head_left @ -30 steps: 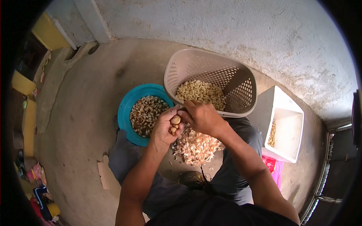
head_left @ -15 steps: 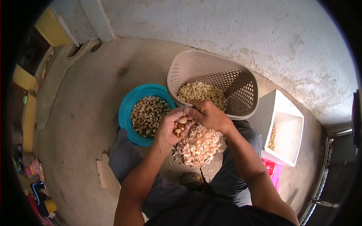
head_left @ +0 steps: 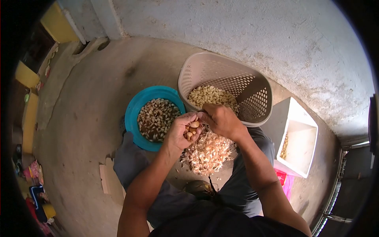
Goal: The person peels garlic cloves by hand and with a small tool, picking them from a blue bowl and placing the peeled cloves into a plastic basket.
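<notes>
My left hand (head_left: pixel 182 132) is cupped around several brownish cloves (head_left: pixel 193 127), palm up. Its thumb and fingertips meet those of my right hand (head_left: pixel 221 120), whose fingers are pinched together; whatever they pinch is too small to make out. Below both hands lies a heap of pale, pinkish peels (head_left: pixel 209 154). Left of them, a teal basin (head_left: pixel 133 114) holds many unpeeled cloves (head_left: pixel 158 116). Just beyond my right hand, a tall perforated beige basket (head_left: pixel 258 85) contains peeled, cream-coloured cloves (head_left: pixel 211 96).
On the right, a white foam box (head_left: pixel 302 144) lies tilted with some cloves inside, and a pink bag (head_left: pixel 287 185) is under it. A piece of cardboard (head_left: pixel 106 179) rests on the floor at my left. A whitish wall (head_left: pixel 256 31) rises behind the basket.
Both hands have stayed together, with small shifts of the fingers. The cloves in my left palm sit slightly differently. The view has shifted a little.
</notes>
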The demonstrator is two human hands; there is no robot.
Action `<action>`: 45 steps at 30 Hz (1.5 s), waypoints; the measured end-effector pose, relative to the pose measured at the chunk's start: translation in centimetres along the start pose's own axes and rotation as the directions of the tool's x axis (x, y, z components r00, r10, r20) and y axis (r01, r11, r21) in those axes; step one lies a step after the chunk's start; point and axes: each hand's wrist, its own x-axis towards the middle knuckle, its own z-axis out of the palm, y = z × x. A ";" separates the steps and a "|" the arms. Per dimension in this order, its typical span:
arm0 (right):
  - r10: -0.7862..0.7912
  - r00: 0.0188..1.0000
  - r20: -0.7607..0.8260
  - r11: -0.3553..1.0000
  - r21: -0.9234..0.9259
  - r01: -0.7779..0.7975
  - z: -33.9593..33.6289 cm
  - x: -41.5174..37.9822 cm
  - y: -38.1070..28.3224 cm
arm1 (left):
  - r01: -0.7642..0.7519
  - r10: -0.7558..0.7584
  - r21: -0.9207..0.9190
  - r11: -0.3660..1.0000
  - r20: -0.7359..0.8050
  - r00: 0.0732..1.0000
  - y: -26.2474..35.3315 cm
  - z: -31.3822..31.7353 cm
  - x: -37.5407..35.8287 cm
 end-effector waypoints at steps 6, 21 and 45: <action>-0.137 0.972 0.191 0.975 0.199 0.098 -1.6 -0.2 -0.4 | -0.024 0.020 -0.044 0.999 -0.080 0.997 0.6 0.0 0.0; -0.029 0.968 0.250 0.851 0.513 -0.107 -3.2 -0.4 2.6 | -0.033 0.028 0.067 0.997 0.081 0.996 0.2 1.1 -0.5; 0.105 0.994 -0.010 0.819 0.568 -0.080 2.2 0.4 2.0 | -0.133 0.169 0.270 0.954 -0.114 0.979 0.1 2.7 -1.1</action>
